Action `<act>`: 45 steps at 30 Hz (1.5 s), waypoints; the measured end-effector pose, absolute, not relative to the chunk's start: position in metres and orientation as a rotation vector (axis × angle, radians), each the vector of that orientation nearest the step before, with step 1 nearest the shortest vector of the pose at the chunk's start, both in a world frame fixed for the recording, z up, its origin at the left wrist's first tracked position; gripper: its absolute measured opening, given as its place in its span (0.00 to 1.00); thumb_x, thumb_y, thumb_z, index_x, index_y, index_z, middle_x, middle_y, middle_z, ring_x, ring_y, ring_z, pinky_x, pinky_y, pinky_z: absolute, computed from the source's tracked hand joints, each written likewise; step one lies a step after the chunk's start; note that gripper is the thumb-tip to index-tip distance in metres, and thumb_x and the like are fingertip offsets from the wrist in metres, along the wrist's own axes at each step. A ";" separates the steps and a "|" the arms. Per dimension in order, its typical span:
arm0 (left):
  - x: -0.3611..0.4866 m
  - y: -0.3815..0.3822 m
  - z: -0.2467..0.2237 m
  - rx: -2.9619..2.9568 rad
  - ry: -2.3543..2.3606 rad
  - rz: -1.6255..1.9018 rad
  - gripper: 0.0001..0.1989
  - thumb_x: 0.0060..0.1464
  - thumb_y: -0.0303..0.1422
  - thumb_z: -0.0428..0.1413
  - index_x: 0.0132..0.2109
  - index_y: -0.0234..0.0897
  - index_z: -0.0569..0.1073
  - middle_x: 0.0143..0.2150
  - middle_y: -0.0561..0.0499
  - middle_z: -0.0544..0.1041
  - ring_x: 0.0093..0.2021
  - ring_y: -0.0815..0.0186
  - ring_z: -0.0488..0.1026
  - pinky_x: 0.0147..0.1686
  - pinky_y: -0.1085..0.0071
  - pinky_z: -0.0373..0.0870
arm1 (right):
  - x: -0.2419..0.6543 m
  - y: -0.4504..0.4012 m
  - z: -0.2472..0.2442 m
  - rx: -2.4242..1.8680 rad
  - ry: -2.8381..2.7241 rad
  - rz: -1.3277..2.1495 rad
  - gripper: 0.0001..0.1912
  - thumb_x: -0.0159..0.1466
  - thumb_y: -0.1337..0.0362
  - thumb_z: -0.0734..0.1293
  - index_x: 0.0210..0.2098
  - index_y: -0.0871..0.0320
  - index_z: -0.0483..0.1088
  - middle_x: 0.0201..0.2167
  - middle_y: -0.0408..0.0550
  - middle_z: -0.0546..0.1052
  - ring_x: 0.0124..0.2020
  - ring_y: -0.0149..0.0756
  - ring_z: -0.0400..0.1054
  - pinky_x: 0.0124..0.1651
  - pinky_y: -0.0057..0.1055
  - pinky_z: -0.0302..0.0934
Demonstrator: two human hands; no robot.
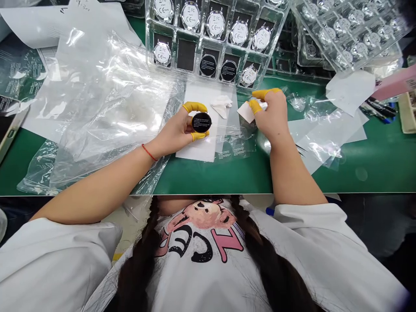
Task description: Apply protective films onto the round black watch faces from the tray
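Note:
My left hand [182, 125], with yellow finger cots, grips a round watch head [202, 123] by its rim. The watch's upward face is black with small white print. On the right, my right hand [271, 108] also wears yellow finger cots. Its fingers are curled around a small white piece of paper [246, 112], whose corner sticks out past the thumb. Between the hands lies a crumpled white wipe [222, 105] on a white sheet [195, 149]. Beyond them stands a clear plastic tray [208, 80] of watch heads, most with pale printed backs up, two with black faces.
Clear plastic bags [110, 99] cover the left of the green table [373, 164]. More watch trays [354, 30] are stacked at the back right. Transparent film sheets [325, 138], pens [378, 108] and a beige bin [408, 112] lie to the right.

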State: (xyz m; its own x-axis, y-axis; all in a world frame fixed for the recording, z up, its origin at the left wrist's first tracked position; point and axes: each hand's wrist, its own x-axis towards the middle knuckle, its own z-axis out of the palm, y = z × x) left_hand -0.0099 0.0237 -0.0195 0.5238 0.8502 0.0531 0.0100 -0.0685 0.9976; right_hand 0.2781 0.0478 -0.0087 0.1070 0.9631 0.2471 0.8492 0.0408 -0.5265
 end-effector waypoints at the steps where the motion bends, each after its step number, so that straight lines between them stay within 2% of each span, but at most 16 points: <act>1: -0.010 0.023 -0.019 1.487 0.783 0.820 0.29 0.45 0.27 0.65 0.53 0.42 0.62 0.32 0.59 0.76 0.38 0.65 0.81 0.42 0.65 0.78 | 0.271 0.045 -0.006 -1.761 -1.753 0.292 0.17 0.67 0.49 0.63 0.43 0.55 0.75 0.44 0.54 0.76 0.52 0.48 0.68 0.56 0.53 0.62; 5: -0.009 0.019 -0.015 1.462 0.777 0.819 0.28 0.45 0.26 0.64 0.52 0.41 0.62 0.34 0.58 0.77 0.39 0.66 0.81 0.44 0.66 0.78 | 0.222 0.026 0.007 -1.359 -1.812 0.763 0.21 0.69 0.45 0.59 0.45 0.53 0.74 0.41 0.48 0.78 0.45 0.39 0.72 0.53 0.45 0.67; 8: -0.008 0.019 -0.015 1.407 0.770 0.837 0.31 0.45 0.26 0.65 0.54 0.41 0.60 0.34 0.57 0.78 0.37 0.67 0.81 0.42 0.67 0.78 | 0.190 0.019 0.021 -1.140 -1.928 0.963 0.20 0.66 0.48 0.66 0.51 0.51 0.70 0.35 0.42 0.75 0.38 0.35 0.71 0.47 0.40 0.69; 10: -0.008 0.019 -0.014 1.353 0.799 0.863 0.34 0.44 0.26 0.65 0.56 0.40 0.58 0.33 0.57 0.78 0.36 0.67 0.81 0.41 0.67 0.78 | 0.177 0.029 0.036 -1.122 -1.954 0.954 0.15 0.64 0.58 0.69 0.50 0.52 0.69 0.31 0.40 0.72 0.34 0.32 0.68 0.43 0.35 0.68; 13: -0.008 0.021 -0.009 1.277 0.827 0.903 0.34 0.45 0.24 0.63 0.58 0.37 0.58 0.31 0.57 0.79 0.37 0.67 0.81 0.41 0.68 0.78 | 0.162 0.070 0.057 -1.143 -1.830 0.810 0.08 0.62 0.72 0.67 0.40 0.56 0.67 0.31 0.40 0.69 0.29 0.26 0.61 0.37 0.30 0.63; 15: -0.008 0.021 -0.004 1.253 0.844 0.938 0.32 0.45 0.22 0.61 0.57 0.36 0.61 0.31 0.56 0.79 0.37 0.68 0.81 0.38 0.71 0.78 | 0.151 0.107 0.060 -1.151 -1.783 0.632 0.09 0.61 0.74 0.65 0.37 0.56 0.64 0.34 0.41 0.69 0.28 0.25 0.59 0.37 0.29 0.62; 19: -0.010 0.019 0.002 1.250 0.885 0.967 0.26 0.45 0.17 0.56 0.53 0.35 0.67 0.38 0.52 0.81 0.39 0.70 0.80 0.34 0.75 0.76 | 0.132 0.162 0.038 -1.393 -1.966 0.347 0.07 0.63 0.68 0.65 0.40 0.50 0.67 0.34 0.42 0.74 0.35 0.33 0.67 0.46 0.37 0.69; 22: -0.009 0.017 0.002 1.226 0.861 0.980 0.25 0.44 0.14 0.52 0.50 0.34 0.70 0.44 0.49 0.81 0.47 0.68 0.80 0.42 0.72 0.79 | 0.122 0.176 0.028 -1.466 -2.089 0.136 0.08 0.65 0.58 0.61 0.37 0.43 0.73 0.43 0.45 0.78 0.47 0.45 0.70 0.50 0.50 0.68; 25: -0.007 0.017 0.000 1.211 0.865 0.977 0.24 0.44 0.12 0.51 0.49 0.33 0.71 0.43 0.50 0.81 0.48 0.69 0.80 0.51 0.68 0.78 | 0.107 0.179 0.037 -1.393 -2.261 0.043 0.15 0.65 0.54 0.57 0.38 0.39 0.76 0.50 0.44 0.77 0.55 0.49 0.66 0.55 0.55 0.65; 29: -0.007 0.017 -0.002 1.187 0.952 0.977 0.18 0.50 0.18 0.57 0.49 0.33 0.72 0.35 0.52 0.81 0.41 0.69 0.81 0.49 0.65 0.78 | 0.076 0.194 0.047 -1.225 -2.639 0.159 0.10 0.54 0.49 0.66 0.35 0.38 0.77 0.46 0.46 0.79 0.56 0.54 0.63 0.59 0.58 0.60; 32: -0.008 0.018 -0.002 1.151 0.939 1.000 0.17 0.51 0.20 0.59 0.48 0.34 0.71 0.35 0.52 0.80 0.42 0.69 0.81 0.45 0.68 0.80 | 0.060 0.204 0.044 -1.166 -2.654 0.214 0.08 0.48 0.49 0.71 0.28 0.40 0.74 0.45 0.49 0.78 0.57 0.56 0.63 0.63 0.59 0.57; 37: -0.008 0.019 0.000 1.135 0.920 1.064 0.14 0.55 0.24 0.58 0.49 0.34 0.70 0.34 0.52 0.79 0.41 0.69 0.80 0.42 0.71 0.79 | 0.074 0.175 0.066 -1.161 -2.513 0.135 0.02 0.58 0.55 0.69 0.31 0.42 0.74 0.41 0.48 0.76 0.59 0.52 0.62 0.66 0.54 0.56; 40: -0.008 0.021 0.002 1.095 0.911 1.089 0.19 0.59 0.35 0.59 0.55 0.36 0.66 0.33 0.53 0.77 0.37 0.68 0.80 0.40 0.69 0.79 | 0.108 0.125 0.084 -1.326 -2.453 0.066 0.08 0.61 0.64 0.68 0.41 0.51 0.74 0.42 0.49 0.77 0.55 0.51 0.66 0.60 0.54 0.61; 41: -0.008 0.022 0.002 1.081 0.900 1.084 0.22 0.59 0.39 0.59 0.57 0.37 0.64 0.33 0.53 0.77 0.37 0.68 0.80 0.40 0.68 0.79 | 0.122 0.106 0.086 -1.253 -2.473 0.143 0.09 0.63 0.64 0.67 0.44 0.53 0.73 0.40 0.48 0.78 0.50 0.47 0.69 0.59 0.50 0.63; 43: -0.007 0.024 0.001 1.085 0.874 1.055 0.28 0.55 0.45 0.62 0.58 0.40 0.64 0.36 0.52 0.77 0.38 0.66 0.80 0.40 0.66 0.79 | 0.151 0.072 0.082 -1.149 -2.464 0.362 0.06 0.66 0.59 0.66 0.41 0.52 0.73 0.40 0.47 0.78 0.44 0.42 0.70 0.53 0.44 0.66; 45: -0.006 0.024 -0.002 1.137 0.856 1.008 0.32 0.49 0.47 0.66 0.57 0.43 0.65 0.41 0.51 0.77 0.40 0.64 0.80 0.40 0.64 0.80 | 0.176 0.048 0.068 -1.125 -2.393 0.584 0.07 0.68 0.58 0.64 0.39 0.51 0.73 0.40 0.47 0.79 0.44 0.41 0.71 0.52 0.43 0.67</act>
